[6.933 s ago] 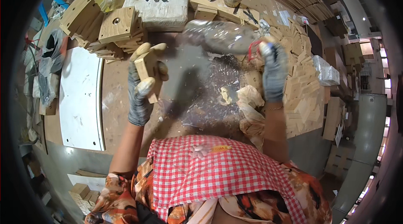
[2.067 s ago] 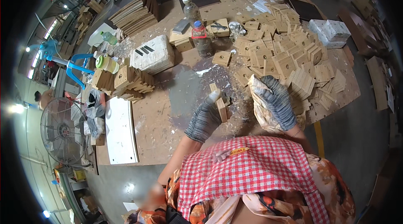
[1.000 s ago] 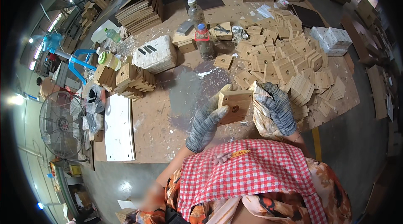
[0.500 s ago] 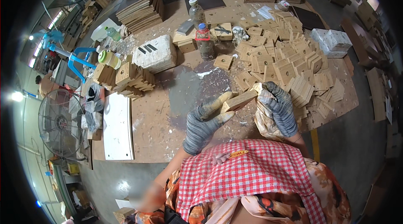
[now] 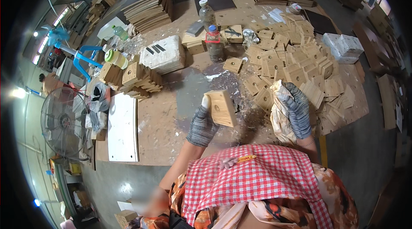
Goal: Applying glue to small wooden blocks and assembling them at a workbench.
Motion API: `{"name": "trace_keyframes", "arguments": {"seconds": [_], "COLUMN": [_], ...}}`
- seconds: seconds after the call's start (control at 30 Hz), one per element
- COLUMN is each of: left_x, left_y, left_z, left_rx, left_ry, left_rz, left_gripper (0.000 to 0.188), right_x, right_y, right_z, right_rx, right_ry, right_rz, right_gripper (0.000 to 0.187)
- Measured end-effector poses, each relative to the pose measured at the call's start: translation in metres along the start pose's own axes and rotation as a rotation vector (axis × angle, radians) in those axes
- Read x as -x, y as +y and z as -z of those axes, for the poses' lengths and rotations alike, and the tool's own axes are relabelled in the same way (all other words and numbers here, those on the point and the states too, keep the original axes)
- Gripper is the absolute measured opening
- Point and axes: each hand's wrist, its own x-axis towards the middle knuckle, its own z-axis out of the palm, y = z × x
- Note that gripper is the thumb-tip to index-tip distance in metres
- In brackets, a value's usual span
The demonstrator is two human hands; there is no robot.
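Note:
My left hand (image 5: 202, 126), in a grey knit glove, grips a square wooden block (image 5: 221, 108) by its left edge. The block is tilted up, its broad face with a round recess turned toward me. My right hand (image 5: 298, 111), gloved the same way, is closed on a crumpled, stained cream cloth (image 5: 281, 113) that hangs down from it. Block and cloth are apart. Just beyond the right hand lies a heap of similar wooden blocks (image 5: 296, 72), many with a round hole. One single block (image 5: 233, 65) lies near the middle of the table.
A dark bottle with a blue cap (image 5: 214, 46) stands mid-table, a clear bottle (image 5: 207, 13) behind it. To the left are a white wrapped block (image 5: 163, 54), stacked wooden blocks (image 5: 139, 77) and a white panel (image 5: 122, 128). A caged fan (image 5: 64, 119) stands beyond the left edge.
The wooden block has left the cloth, moved left and been turned so its broad face shows. My right hand has shifted slightly right with the cloth.

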Motion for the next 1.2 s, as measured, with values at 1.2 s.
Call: {"name": "trace_keyframes", "arguments": {"seconds": [1.2], "left_x": [-0.013], "left_y": [0.006], "left_z": [0.007], "left_rx": [-0.019], "left_ry": [0.043], "left_rz": [-0.02], "left_gripper": [0.04], "right_x": [-0.035], "right_y": [0.045], "right_z": [-0.054], "right_rx": [-0.262], "right_ry": [0.076], "right_rz": [0.088], "right_gripper": [0.033]}}
